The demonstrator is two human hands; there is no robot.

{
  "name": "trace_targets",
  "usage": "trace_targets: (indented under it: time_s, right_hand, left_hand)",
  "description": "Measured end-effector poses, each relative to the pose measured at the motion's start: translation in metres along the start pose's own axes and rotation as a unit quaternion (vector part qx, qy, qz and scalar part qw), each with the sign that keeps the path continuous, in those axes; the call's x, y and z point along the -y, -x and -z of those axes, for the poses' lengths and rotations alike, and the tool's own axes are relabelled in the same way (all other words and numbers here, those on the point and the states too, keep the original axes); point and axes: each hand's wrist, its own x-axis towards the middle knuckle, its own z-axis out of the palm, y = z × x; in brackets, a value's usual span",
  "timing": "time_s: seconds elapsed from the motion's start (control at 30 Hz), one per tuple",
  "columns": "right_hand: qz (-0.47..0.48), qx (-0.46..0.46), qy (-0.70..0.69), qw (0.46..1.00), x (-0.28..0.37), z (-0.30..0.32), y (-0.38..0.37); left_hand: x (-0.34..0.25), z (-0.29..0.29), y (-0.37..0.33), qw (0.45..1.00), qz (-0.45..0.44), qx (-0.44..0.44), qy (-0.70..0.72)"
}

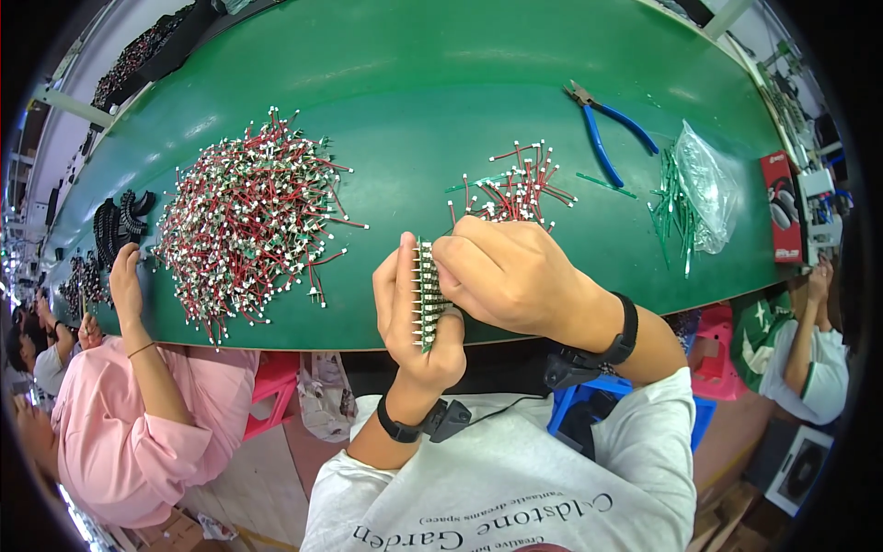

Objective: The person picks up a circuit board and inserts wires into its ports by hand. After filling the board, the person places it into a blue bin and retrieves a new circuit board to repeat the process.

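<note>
Just over the table's near edge, my left hand [405, 322] is closed around a narrow strip of small circuit boards [426, 299]. The strip stands nearly upright in the picture, with a row of pale pins along its left side and small white and dark parts on its face. My right hand [520, 271] presses against its upper right side, fingers curled into a pinch. What those fingertips grip is hidden behind the knuckles. Just beyond that hand lies a small heap of red wire leads with white connectors [522, 195].
A large heap of similar wired connectors [253, 230] covers the left of the green table [395, 138]. Blue-handled cutting pliers [602, 138], green strips [676, 216], a clear plastic bag [708, 189] and a red box [782, 207] lie rightward. A pink-sleeved person [152, 414] sits at left.
</note>
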Motion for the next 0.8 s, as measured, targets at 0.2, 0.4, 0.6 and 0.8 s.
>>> trace_targets:
  time_s: [0.2,0.4,0.6,0.8]
  right_hand:
    - [-0.007,-0.015,-0.025,1.000,-0.011,-0.001,0.000]
    - [-0.010,-0.052,-0.001,0.999,-0.006,-0.011,-0.001]
    - [-0.017,-0.052,0.002,0.999,-0.006,-0.007,-0.005]
    - [-0.030,-0.052,-0.043,0.997,-0.011,0.003,-0.012]
  left_hand:
    - [-0.001,0.002,0.000,1.000,0.026,0.009,0.009]
    - [-0.003,0.000,0.001,1.000,0.017,0.003,0.003]
    - [0.000,0.002,-0.001,0.999,-0.004,0.020,-0.024]
    - [-0.003,0.002,0.001,0.997,0.050,-0.037,0.039]
